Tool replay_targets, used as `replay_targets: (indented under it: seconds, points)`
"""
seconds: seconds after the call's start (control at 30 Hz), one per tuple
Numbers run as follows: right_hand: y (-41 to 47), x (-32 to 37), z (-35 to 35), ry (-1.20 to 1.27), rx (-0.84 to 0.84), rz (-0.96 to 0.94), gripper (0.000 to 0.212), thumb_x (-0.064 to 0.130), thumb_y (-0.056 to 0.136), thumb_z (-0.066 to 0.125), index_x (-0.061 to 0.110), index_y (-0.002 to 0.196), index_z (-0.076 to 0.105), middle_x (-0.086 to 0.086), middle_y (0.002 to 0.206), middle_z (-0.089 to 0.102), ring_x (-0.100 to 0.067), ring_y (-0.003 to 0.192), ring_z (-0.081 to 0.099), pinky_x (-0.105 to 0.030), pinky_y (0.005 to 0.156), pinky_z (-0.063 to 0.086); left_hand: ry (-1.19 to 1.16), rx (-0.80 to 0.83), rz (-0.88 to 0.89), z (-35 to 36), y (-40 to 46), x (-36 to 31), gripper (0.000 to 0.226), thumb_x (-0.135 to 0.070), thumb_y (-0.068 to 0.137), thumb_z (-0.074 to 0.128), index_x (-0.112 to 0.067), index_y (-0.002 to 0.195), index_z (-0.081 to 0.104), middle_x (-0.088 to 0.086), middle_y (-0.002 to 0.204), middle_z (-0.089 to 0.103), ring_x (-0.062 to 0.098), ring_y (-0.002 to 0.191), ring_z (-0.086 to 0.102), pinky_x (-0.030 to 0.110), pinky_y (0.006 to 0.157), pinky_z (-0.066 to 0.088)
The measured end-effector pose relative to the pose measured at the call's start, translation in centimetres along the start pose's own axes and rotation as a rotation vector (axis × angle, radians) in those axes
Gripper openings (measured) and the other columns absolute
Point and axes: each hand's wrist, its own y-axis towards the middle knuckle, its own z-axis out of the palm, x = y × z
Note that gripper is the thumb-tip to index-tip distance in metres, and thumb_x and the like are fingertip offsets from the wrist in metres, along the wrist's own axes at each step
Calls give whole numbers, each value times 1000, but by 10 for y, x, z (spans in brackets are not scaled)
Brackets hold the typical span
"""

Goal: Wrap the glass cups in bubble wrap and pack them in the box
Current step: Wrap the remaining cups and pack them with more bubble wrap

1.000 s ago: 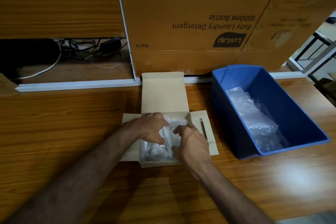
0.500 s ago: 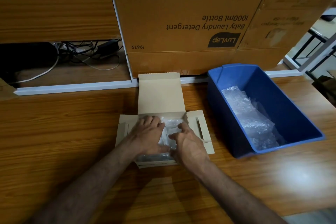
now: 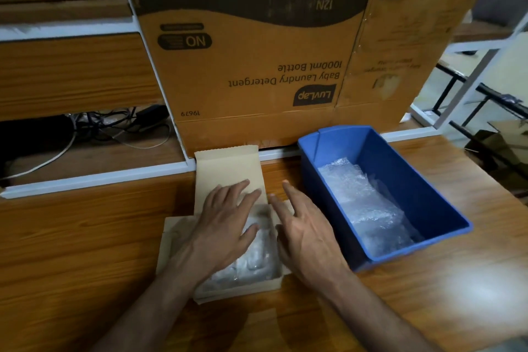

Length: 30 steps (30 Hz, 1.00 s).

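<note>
On the wooden table (image 3: 85, 237) sits a small box (image 3: 225, 168) of wrapped cups (image 3: 251, 257), with the left hand (image 3: 223, 226) and right hand (image 3: 305, 234) spread flat over it, holding nothing.

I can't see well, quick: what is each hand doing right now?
Left hand: open, fingers spread over the box, holding nothing.
Right hand: open, fingers straight, holding nothing.

Left hand (image 3: 225, 223) lifts off bubble-wrapped cups (image 3: 251, 257), fingers now straight, reaching toward 12 o'clock over lid flap (image 3: 225, 168). Right hand (image 3: 303, 231) uncurls too, fingers spread, off wrap, pointing 11 o'clock.
</note>
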Motion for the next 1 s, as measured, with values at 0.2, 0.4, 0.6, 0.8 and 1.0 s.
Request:
replay_targets:
  seconds: [0.2,0.4,0.6,0.8,1.0]
  points:
    - [-3,-65,-28,-71,-154,81,79,21,85,73,15,156,40,-24,163,32,-38,146,40,-44,119,33,30,-148,84,2,42,-48,63,-47,100,48,-29,158,30,7,167,22,27,151,25,45,124,17]
    - [-7,-147,-45,-135,-65,181,74,30,93,70,19,158,36,-25,167,22,-40,151,32,-48,120,36,35,-226,156,7,86,-108,63,-44,100,36,-23,160,31,15,169,19,32,153,23,53,125,23]
    - [-1,-207,-57,-234,495,162,74,46,96,64,30,159,29,-10,161,31,-30,147,34,-43,113,41,82,-241,177,23,117,-135,65,-39,100,31,-23,163,22,16,171,8,33,157,15,54,127,15]
    - [16,-219,-39,-362,580,-47,44,31,103,55,23,147,51,-9,146,49,-28,132,51,-41,101,47,108,-250,162,38,131,-140,67,-32,100,41,-20,163,22,16,171,7,34,157,14,57,125,18]
    - [17,-230,-34,-318,289,-55,43,18,99,50,24,141,57,-10,142,57,-28,126,58,-38,103,49,89,-293,146,40,128,-138,67,-32,98,38,-18,163,23,16,171,10,34,157,16,56,124,21]
